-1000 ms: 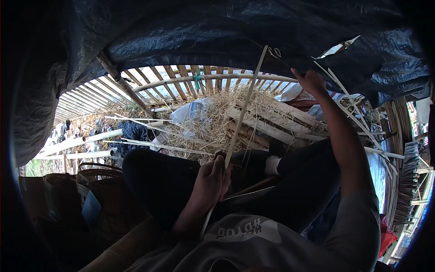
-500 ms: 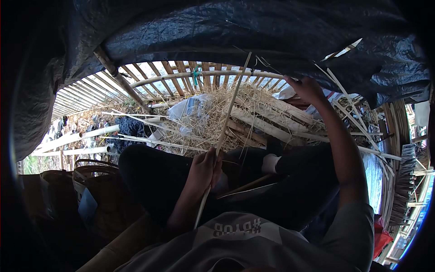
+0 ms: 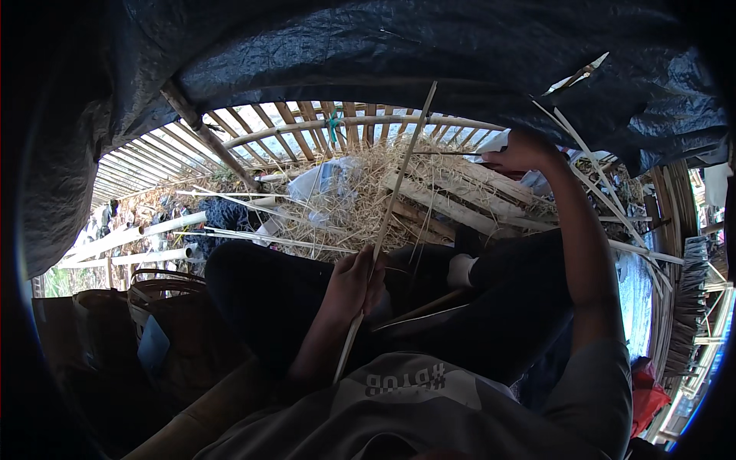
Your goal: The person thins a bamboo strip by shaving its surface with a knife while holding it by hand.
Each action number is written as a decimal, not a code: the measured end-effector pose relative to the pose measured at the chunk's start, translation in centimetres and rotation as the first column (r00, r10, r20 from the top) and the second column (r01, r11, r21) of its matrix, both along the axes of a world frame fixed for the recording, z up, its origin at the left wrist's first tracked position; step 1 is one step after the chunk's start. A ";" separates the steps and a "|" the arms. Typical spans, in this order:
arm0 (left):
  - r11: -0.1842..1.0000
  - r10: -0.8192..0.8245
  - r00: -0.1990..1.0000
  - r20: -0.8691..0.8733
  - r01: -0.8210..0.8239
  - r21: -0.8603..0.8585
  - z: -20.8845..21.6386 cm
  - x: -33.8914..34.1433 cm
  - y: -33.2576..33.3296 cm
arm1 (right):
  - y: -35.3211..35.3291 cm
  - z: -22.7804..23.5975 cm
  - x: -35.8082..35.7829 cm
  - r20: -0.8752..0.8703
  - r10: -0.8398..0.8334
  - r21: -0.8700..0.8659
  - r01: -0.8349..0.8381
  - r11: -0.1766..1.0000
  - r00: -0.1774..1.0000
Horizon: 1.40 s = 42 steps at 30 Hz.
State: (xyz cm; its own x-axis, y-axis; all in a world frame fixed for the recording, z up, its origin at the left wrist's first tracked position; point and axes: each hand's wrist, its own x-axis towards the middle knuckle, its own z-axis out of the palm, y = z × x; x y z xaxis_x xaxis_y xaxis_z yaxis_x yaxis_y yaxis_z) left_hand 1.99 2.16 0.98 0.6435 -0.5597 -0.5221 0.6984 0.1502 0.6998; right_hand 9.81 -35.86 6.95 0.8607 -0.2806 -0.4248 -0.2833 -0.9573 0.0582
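My left hand (image 3: 354, 287) is closed around a long, pale bamboo strip (image 3: 399, 184). The strip slants from my shirt up past my knees, its far tip near the dark tarp. Farther off on the right, my right hand (image 3: 521, 151) is raised at the end of an outstretched arm. Its fingers are closed on a thin, dark, straight blade-like tool (image 3: 448, 153), which points left toward the strip and looks apart from it or just behind it. The tool's grip is hidden in my hand. Between my crossed legs lies another thin strip (image 3: 422, 317).
Straw-like shavings (image 3: 360, 207) cover split bamboo pieces ahead of me. A slatted bamboo fence (image 3: 307, 138) stands beyond, with a dark tarp (image 3: 345, 61) hanging low overhead. Woven baskets (image 3: 165, 307) sit left; loose strips (image 3: 602, 184) lean at right. A thick bamboo pole (image 3: 195, 414) lies beside me.
My right hand has come down slightly, and the dark tool has swung from slanting upward to nearly level. Pale curled slivers by it no longer show. The strip's far tip has shifted slightly right.
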 end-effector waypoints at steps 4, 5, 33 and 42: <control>0.999 -0.005 1.000 -0.015 0.005 -0.032 -0.6 -0.1 0.0 | 0.2 -0.1 0.5 -0.225 -0.113 0.110 0.140 0.984 0.968; 0.999 -0.002 1.000 -0.011 0.001 -0.034 -0.7 -0.2 0.2 | 0.8 0.0 0.5 -0.211 -0.049 0.083 0.068 0.994 0.976; 0.992 0.129 0.991 -0.022 -0.129 0.016 -0.4 1.7 1.8 | -0.7 4.9 -1.9 -0.069 -0.569 0.610 0.486 0.626 0.819; 0.858 0.012 0.937 -0.348 -0.189 -0.479 -1.4 2.3 3.2 | 1.5 5.0 -3.7 -0.058 -0.362 0.743 0.283 0.607 0.930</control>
State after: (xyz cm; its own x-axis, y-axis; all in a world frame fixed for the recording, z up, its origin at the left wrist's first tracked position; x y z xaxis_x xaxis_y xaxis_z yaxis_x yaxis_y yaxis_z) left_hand 4.32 5.31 -0.46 0.5556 -0.7409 -0.3772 0.8314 0.4968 0.2490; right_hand 6.13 -34.36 11.91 0.8208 -0.1820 -0.5415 -0.5478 -0.5196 -0.6557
